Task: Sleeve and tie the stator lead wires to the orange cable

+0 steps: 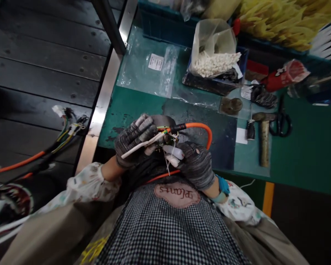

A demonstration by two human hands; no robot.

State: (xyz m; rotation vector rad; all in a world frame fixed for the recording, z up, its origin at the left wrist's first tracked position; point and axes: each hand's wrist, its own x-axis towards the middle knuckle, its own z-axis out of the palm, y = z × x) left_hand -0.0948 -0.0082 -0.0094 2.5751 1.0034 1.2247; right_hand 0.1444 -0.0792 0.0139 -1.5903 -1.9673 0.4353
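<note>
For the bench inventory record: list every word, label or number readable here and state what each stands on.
"Plants": on the oval pink patch on the checked apron, upside down in this view.
White label on the clear plastic bag: too small and blurred to read.
Red container: its white marking is too blurred to read.

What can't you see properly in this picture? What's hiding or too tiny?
Head view:
- The bundle of thin wires at the end of the orange cable: partly hidden by the gloved left hand and right hand, and too small to show how they join.
- The label on the clear plastic bag: too small to read.
- The blue crate: cut off by the top edge, so its inside is hidden.
</note>
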